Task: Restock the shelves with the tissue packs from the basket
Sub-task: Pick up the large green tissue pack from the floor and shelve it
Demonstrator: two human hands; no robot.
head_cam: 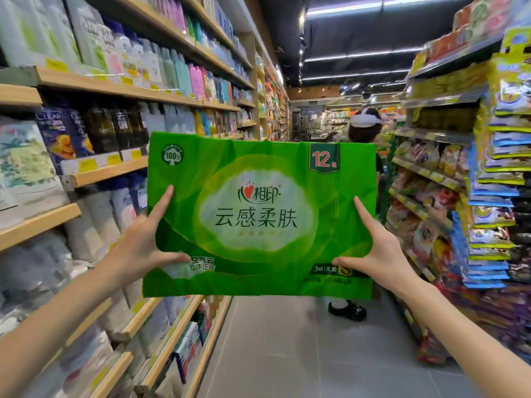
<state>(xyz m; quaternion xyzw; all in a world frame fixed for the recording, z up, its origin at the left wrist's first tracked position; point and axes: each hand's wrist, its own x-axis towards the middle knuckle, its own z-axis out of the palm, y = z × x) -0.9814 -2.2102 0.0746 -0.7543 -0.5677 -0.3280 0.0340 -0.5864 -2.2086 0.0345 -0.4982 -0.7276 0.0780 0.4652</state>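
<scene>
A large green tissue pack [260, 214], crinkled, with a pale oval label and a "12" badge, is being held up mid-aisle, gripped at its lower corners by the left hand [140, 248] and right hand [376, 254].

The tissue pack [260, 214] is a large, flat, rectangular bundle wrapped in glossy bright green plastic, slightly wrinkled along its top edge. Its broad printed face is turned toward the camera: a pale cloud-shaped panel with dark Chinese lettering and a red heart at centre, a "12" badge upper right, a "100%" emblem upper left. It is upright, raised in mid-air in the aisle.
</scene>
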